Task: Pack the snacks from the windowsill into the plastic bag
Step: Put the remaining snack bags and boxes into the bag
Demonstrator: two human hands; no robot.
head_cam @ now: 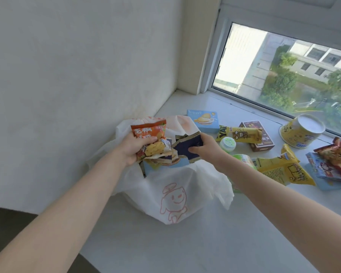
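Note:
A white plastic bag with a red cartoon figure stands open on the windowsill, with several packets showing in its mouth. My left hand grips an orange snack packet over the bag's opening. My right hand holds a dark blue packet at the bag's mouth. To the right lie loose snacks: a light blue box, a yellow packet on a brown box, a yellow tub and a yellow bag.
A small green-lidded cup sits beside my right hand. At the far right lie a red-orange packet and a blue box. The wall stands left of the bag. The window runs behind the snacks.

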